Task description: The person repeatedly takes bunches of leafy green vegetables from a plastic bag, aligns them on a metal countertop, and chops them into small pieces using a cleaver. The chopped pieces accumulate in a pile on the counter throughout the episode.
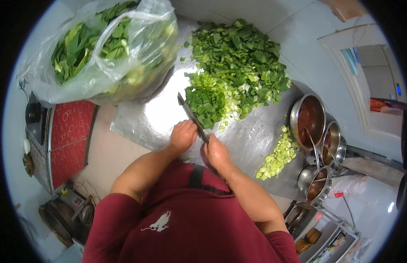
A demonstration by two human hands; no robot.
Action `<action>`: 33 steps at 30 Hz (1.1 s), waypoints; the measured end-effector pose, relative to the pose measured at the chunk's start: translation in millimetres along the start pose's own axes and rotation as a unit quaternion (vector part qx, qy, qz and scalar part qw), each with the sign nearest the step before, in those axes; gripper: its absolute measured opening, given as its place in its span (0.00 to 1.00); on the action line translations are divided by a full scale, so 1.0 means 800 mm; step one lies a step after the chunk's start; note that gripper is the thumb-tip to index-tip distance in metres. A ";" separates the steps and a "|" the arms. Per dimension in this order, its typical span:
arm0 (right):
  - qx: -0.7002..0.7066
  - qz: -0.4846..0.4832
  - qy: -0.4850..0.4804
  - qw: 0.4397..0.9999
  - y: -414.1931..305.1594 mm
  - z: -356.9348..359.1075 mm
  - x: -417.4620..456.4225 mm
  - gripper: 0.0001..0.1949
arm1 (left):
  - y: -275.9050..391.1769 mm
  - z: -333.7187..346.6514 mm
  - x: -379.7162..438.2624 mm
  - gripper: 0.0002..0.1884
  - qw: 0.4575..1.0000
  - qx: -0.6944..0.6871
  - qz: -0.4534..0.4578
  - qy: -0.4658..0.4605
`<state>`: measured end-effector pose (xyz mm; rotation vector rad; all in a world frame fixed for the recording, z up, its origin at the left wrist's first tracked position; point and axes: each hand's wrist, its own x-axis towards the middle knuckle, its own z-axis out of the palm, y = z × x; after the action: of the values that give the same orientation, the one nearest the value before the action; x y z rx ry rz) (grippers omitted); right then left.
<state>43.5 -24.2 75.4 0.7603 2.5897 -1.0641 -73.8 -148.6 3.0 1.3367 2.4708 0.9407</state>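
Observation:
My right hand (217,152) grips the handle of a kitchen knife (192,115). The dark blade points away and to the left, along the near edge of a mound of chopped leafy greens (206,102). Beside the blade is my left hand (184,134), its fingers curled; whether anything lies under them is hidden. Behind that mound and joined to it spreads a larger heap of cut green leaves (239,49). Pale green sliced stalks (277,154) form a separate pile to the right on the metal worktop (252,134).
A clear plastic bag (151,49) of whole leafy greens (75,49) stands at the back left. Along the right edge are metal bowls of red-brown sauce, the largest bowl (293,118) with a spoon (313,148). A red-fronted cabinet (72,131) is farther left.

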 end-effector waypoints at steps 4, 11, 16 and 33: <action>-0.058 -0.018 -0.020 0.998 0.031 -0.019 -0.022 0.07 | -0.020 -0.023 0.022 0.08 0.966 -0.083 -0.226 0.088; -0.114 0.116 -0.006 0.987 0.094 -0.130 0.044 0.28 | -0.031 -0.020 0.189 0.06 0.817 -0.395 -0.419 0.030; -0.169 -0.034 0.206 0.963 0.057 -0.263 0.058 0.08 | 0.073 -0.170 0.310 0.25 0.874 -0.414 -0.236 -0.096; -0.176 -0.176 0.062 0.967 0.132 -0.035 -0.097 0.21 | -0.045 -0.043 0.081 0.12 0.845 -0.286 -0.354 -0.281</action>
<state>165.3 29.9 65.0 0.2953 2.9790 -0.6155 -151.0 -126.4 17.1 0.3524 1.7646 0.8221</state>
